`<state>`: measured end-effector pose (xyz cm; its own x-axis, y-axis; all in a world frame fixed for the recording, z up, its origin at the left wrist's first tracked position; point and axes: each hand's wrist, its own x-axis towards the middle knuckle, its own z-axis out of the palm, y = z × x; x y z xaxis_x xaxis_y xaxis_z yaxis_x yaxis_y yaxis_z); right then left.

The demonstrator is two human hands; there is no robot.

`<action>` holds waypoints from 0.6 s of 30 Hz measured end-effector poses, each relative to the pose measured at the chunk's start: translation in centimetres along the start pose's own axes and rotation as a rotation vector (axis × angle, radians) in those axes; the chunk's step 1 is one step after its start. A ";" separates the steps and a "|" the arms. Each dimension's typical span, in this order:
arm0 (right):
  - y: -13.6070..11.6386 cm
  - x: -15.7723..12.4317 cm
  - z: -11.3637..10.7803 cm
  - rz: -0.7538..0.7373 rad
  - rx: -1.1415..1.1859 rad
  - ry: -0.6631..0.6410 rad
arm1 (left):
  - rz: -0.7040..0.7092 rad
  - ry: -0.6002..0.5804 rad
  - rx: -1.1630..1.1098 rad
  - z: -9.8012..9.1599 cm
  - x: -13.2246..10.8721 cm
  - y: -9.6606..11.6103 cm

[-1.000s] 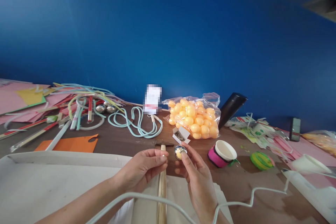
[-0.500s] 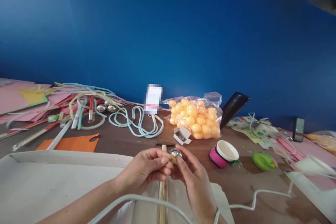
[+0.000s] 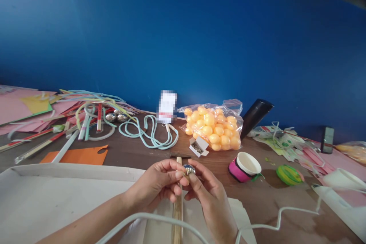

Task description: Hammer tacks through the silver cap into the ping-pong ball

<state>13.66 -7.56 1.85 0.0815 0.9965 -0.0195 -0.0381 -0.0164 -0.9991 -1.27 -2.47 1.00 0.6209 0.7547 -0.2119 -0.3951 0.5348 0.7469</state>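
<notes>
A small, shiny silver ball (image 3: 189, 169) is gripped between the thumb and fingers of my right hand (image 3: 210, 194). My left hand (image 3: 162, 181) pinches thumb against fingers right at the ball's left side; whatever is between those fingertips is too small to make out. Under both hands lies a hammer (image 3: 177, 217), its wooden handle pointing towards me and its dark head just beyond the fingers. Past the hammer head, a small open white box (image 3: 199, 147) holds several tiny metal pieces.
A clear bag of orange balls (image 3: 213, 129) stands behind the box. Rightward are a pink-wrapped cup (image 3: 243, 167), a green tape roll (image 3: 289, 175) and a phone (image 3: 327, 140). Leftward lie a pale blue cord (image 3: 151, 141), silver balls (image 3: 116, 116) and a white tray (image 3: 71, 171). A white cable (image 3: 160, 217) crosses in front.
My fingers have shifted slightly around the silver ball, which has turned a little and moved slightly left. Both hands stay over the hammer.
</notes>
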 end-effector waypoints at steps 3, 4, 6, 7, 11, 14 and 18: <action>-0.1 -0.1 0.0 0.000 0.004 -0.001 | -0.008 -0.008 -0.001 0.0 0.0 0.0; -0.1 -0.2 0.0 -0.001 0.009 0.003 | -0.012 -0.010 -0.002 -0.1 0.0 0.0; -0.2 -0.2 0.1 -0.004 0.023 0.026 | -0.017 -0.011 -0.006 -0.1 0.1 -0.1; -0.3 -0.3 0.2 -0.005 0.031 0.032 | -0.016 -0.009 -0.008 -0.2 0.1 -0.1; -0.2 -0.3 0.1 -0.007 0.039 0.011 | -0.015 0.001 -0.024 -0.3 0.2 -0.3; -0.1 -0.2 -0.1 -0.016 0.026 -0.006 | -0.005 0.007 -0.033 -0.2 0.2 -0.3; 0.0 -0.2 -0.2 -0.015 -0.006 0.002 | 0.010 -0.002 -0.033 -0.1 0.2 -0.4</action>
<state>13.83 -7.78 1.81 0.0839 0.9965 -0.0047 -0.0312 -0.0021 -0.9995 -1.11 -2.50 0.58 0.6183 0.7591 -0.2036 -0.4232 0.5398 0.7276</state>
